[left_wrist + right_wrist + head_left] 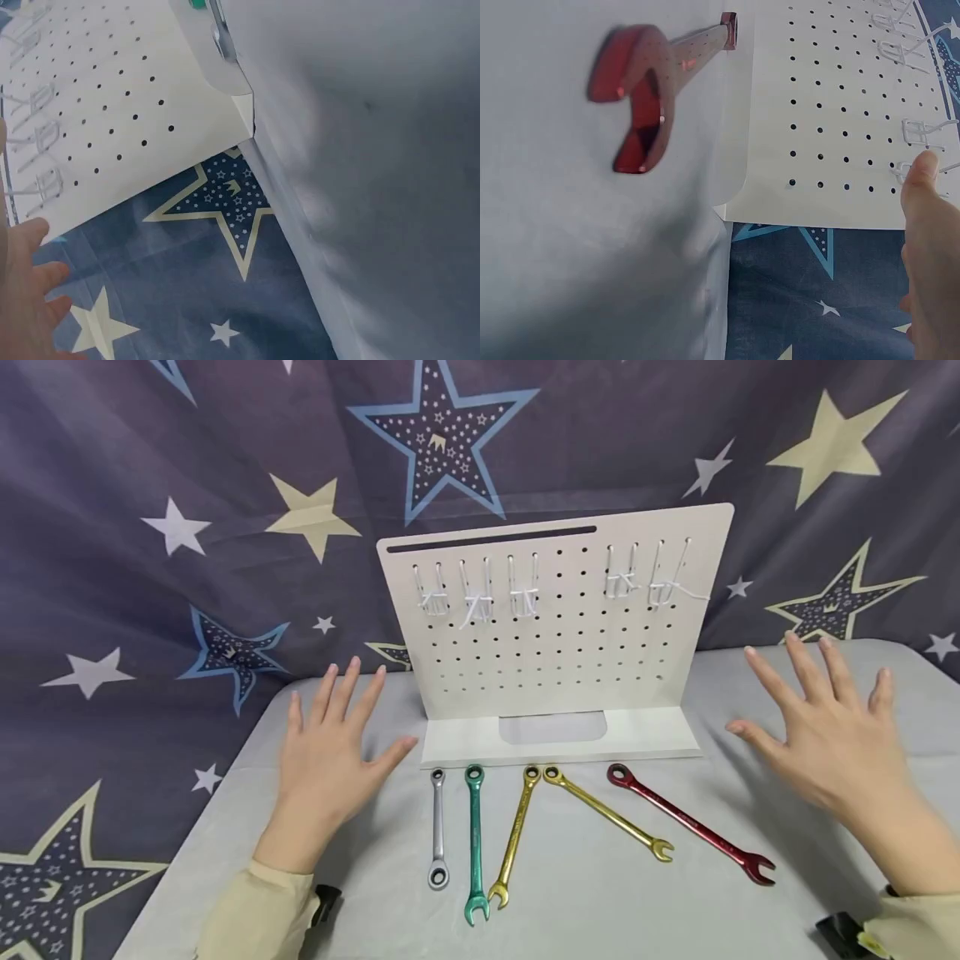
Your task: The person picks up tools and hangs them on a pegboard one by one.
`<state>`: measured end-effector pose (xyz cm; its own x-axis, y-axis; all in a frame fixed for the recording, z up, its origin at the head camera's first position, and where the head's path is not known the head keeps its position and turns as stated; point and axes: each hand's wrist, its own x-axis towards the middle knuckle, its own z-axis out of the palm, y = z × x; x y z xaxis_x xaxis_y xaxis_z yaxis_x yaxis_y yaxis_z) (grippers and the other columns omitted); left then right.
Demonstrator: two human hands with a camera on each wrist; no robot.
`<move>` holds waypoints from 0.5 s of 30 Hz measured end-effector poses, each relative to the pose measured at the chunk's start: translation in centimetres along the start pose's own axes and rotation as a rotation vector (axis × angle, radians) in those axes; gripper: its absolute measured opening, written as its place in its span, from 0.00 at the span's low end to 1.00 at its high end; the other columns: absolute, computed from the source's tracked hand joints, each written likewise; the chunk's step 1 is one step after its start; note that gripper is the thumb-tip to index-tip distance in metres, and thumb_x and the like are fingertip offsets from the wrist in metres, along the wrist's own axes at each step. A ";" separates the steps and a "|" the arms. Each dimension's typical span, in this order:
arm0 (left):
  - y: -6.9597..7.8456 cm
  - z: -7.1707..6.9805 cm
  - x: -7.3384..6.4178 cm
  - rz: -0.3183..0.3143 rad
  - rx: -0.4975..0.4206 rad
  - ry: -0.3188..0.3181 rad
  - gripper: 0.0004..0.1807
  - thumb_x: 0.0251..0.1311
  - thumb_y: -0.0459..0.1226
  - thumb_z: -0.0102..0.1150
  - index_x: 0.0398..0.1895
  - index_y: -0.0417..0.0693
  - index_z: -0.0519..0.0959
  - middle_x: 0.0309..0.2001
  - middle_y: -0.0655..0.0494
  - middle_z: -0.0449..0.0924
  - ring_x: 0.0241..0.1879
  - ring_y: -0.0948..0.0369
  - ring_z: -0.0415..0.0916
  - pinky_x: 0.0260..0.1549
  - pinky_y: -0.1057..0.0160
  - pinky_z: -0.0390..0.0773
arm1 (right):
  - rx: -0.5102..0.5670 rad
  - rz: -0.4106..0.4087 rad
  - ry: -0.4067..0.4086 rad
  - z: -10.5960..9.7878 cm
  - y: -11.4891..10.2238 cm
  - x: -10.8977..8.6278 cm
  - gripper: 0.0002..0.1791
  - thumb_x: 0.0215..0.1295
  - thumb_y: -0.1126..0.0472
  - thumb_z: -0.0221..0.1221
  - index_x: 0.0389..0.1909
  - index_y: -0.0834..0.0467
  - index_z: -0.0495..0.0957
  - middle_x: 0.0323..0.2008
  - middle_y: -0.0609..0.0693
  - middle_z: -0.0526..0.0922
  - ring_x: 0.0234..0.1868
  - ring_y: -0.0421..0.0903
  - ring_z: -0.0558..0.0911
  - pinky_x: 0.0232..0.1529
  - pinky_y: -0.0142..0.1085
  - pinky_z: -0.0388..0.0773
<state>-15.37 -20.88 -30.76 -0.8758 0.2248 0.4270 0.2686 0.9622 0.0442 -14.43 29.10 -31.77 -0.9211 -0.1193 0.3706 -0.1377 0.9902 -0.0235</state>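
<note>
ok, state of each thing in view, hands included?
Left hand: fingers spread, holds nothing
Right hand: fingers spread, holds nothing
Silver double-ring wrench: on table, unheld
Green combination wrench: on table, unheld
Left gold combination wrench: on table, unheld
Right gold combination wrench: on table, unheld
Red combination wrench: on table, unheld
Pegboard: standing
Hooks: five, fitted to pegboard, no wrenches hung
Star-print backdrop: hanging behind table

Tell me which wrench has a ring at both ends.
The silver wrench, leftmost in the head view. The green wrench, both gold wrenches and the red wrench each have one open, forked end.
</note>
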 end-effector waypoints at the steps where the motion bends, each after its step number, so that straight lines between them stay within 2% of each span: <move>1: 0.1 0.1 0.1 0.004 -0.027 0.010 0.46 0.63 0.66 0.51 0.80 0.60 0.50 0.79 0.50 0.45 0.77 0.49 0.38 0.69 0.36 0.38 | -0.001 -0.001 -0.001 -0.2 0.1 0.0 0.44 0.70 0.33 0.48 0.80 0.42 0.43 0.79 0.57 0.38 0.77 0.54 0.28 0.64 0.69 0.22; 7: 0.3 0.2 0.8 0.005 -0.171 0.070 0.43 0.67 0.60 0.52 0.80 0.59 0.48 0.79 0.51 0.46 0.77 0.50 0.40 0.68 0.36 0.44 | 0.015 -0.016 -0.016 -0.4 0.1 0.1 0.43 0.71 0.33 0.47 0.80 0.41 0.41 0.79 0.55 0.35 0.77 0.55 0.28 0.64 0.69 0.22; 15: 0.5 1.5 2.9 0.006 -0.361 0.174 0.37 0.70 0.59 0.47 0.79 0.64 0.52 0.78 0.59 0.49 0.76 0.52 0.47 0.66 0.35 0.51 | 0.005 -0.037 0.015 -0.5 0.1 0.0 0.43 0.71 0.34 0.48 0.80 0.41 0.41 0.79 0.55 0.36 0.77 0.56 0.31 0.65 0.69 0.25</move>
<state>-18.40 -19.51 -30.82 -0.8013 0.1716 0.5732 0.4247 0.8379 0.3428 -14.28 29.19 -31.27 -0.9098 -0.1543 0.3854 -0.1730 0.9848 -0.0139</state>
